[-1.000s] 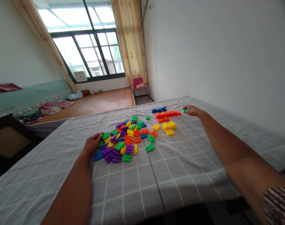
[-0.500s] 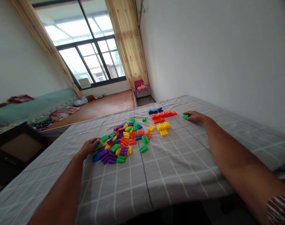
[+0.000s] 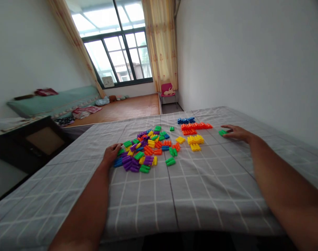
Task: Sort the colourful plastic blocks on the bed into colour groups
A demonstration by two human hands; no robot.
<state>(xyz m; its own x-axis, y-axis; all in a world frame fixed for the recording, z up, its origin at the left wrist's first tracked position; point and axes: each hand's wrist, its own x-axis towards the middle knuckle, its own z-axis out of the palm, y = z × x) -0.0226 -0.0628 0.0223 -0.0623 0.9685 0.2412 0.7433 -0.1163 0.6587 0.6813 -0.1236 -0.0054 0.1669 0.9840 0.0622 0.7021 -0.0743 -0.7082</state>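
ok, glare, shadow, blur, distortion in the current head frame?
Head view: window panes largely blown out; head view: deep shadow under the near edge of the checked cloth; head view: right forearm looms large, a wide-angle look; head view: piece pile slightly soft, colours still distinct.

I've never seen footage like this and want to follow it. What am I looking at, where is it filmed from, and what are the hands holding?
There is no machine: a person works bare-handed. One camera, worn on the head, takes every picture, looking forward and down along the arms. On the grey checked cloth lies a mixed pile of coloured pieces. To its right are blue pieces, orange pieces and yellow pieces, grouped by colour. The left hand is at the pile's left edge; the right hand is at a lone green piece. Whether either hand grips anything is hard to tell.
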